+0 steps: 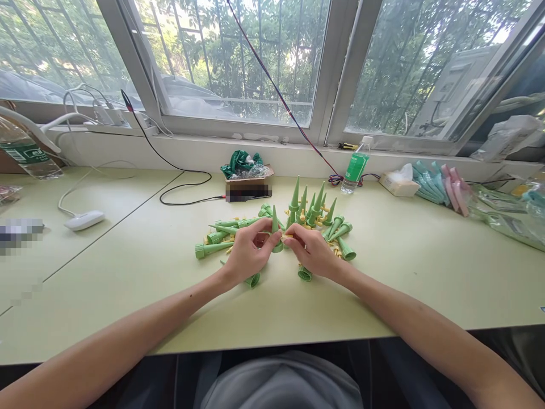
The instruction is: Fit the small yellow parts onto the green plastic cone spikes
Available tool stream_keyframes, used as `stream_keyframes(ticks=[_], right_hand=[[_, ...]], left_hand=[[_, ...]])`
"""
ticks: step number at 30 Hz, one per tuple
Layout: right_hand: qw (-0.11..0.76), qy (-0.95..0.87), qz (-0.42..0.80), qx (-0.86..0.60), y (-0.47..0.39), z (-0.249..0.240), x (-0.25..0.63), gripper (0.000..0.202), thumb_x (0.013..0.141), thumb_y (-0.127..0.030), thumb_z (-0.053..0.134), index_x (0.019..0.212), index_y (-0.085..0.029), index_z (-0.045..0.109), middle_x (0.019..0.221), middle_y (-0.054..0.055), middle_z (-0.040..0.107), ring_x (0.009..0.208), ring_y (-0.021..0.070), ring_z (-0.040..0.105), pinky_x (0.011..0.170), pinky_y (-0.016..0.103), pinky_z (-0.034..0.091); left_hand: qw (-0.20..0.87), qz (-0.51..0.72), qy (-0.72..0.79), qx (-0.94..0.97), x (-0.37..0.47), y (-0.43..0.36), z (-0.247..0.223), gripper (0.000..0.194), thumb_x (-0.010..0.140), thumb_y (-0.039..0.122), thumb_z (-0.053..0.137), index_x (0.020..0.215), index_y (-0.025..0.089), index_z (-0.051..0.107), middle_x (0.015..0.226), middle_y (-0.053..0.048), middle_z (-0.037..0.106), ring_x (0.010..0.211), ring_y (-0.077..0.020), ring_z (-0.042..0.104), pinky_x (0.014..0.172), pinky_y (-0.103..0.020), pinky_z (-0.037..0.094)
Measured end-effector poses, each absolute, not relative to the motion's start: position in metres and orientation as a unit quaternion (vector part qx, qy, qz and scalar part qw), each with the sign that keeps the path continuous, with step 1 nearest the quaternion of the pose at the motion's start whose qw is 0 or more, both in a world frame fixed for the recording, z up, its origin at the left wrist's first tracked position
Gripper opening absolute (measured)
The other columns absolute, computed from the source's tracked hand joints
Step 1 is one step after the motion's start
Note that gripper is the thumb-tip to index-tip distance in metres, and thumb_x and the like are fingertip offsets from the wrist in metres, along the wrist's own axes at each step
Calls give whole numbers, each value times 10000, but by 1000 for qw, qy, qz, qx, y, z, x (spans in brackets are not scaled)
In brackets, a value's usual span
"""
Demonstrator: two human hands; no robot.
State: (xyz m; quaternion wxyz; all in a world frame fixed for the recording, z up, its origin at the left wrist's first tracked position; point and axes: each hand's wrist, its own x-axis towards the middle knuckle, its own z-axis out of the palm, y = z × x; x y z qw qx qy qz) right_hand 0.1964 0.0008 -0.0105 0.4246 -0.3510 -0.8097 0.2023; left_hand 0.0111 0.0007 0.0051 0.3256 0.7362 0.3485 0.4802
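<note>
My left hand (pixel 250 248) is closed on a green plastic watering spike (pixel 275 220), its point upward and its wide threaded end below my fingers. Beside it, my right hand (pixel 314 247) pinches a small yellow plastic fitting (pixel 287 236) close against the spike's side; my fingertips hide whether the two are joined. Several green spikes (pixel 315 209) stand upright behind my hands, with yellow fittings among them. More spikes lie to the left (pixel 213 249) and right. Open cap ends of a left spike (pixel 252 280) and a right spike (pixel 305 274) show below my hands.
A small box (pixel 249 182) with green wrapping lies at the back by a black cable (pixel 187 170). A water bottle (pixel 356 167), a tissue box (pixel 399 183) and bagged goods (pixel 430 184) line the window side. A white device (pixel 84 220) lies left.
</note>
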Motion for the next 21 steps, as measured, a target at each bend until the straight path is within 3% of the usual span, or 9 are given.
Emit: stream_keyframes(ticks=[5, 12, 21], right_hand=[[421, -814, 198, -349, 1, -11, 197, 308, 1012, -402, 419, 781, -202, 462, 595, -58, 399, 532, 95, 329, 539, 219, 301], [416, -814, 195, -355, 3, -13, 198, 389, 1020, -446, 379, 710, -211, 385, 581, -57, 343, 526, 97, 297, 523, 231, 276], [413, -816, 191, -358, 4, -12, 198, 425, 1020, -478, 358, 688, -214, 354, 572, -57, 324, 518, 96, 287, 516, 235, 270]], left_hand=[[299, 480, 345, 749, 11, -1, 5, 226, 880, 396, 625, 859, 171, 611, 771, -31, 602, 600, -120, 571, 500, -219, 434], [246, 465, 343, 778, 10, 0, 0, 181, 856, 346, 664, 850, 176, 601, 672, 11, 493, 507, -75, 398, 458, -206, 352], [225, 460, 341, 788, 10, 1, -1, 120, 875, 293, 622, 877, 174, 606, 651, 22, 458, 506, -71, 349, 458, -199, 334]])
